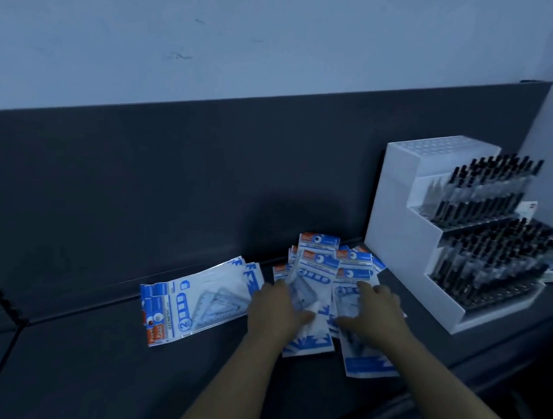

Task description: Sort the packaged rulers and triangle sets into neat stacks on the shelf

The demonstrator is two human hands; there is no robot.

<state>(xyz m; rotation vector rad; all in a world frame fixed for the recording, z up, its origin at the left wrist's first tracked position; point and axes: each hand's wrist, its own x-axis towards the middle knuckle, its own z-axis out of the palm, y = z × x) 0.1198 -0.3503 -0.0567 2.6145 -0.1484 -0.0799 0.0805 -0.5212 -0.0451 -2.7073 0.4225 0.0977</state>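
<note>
Head view: right hand [376, 314] lies flat, fingers spread, on the loose pile [321, 259] of packets on the shelf [114, 363]; left hand [277, 311] touches it, grip unclear. A stack [202, 299] just left reads "2"; other print is blurred.

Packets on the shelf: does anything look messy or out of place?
The pile of packets under the left hand and right hand is scattered: packets overlap at different angles, and one juts toward the front edge of the shelf. The stack to its left lies fairly squared. The pen display looks orderly.
</note>
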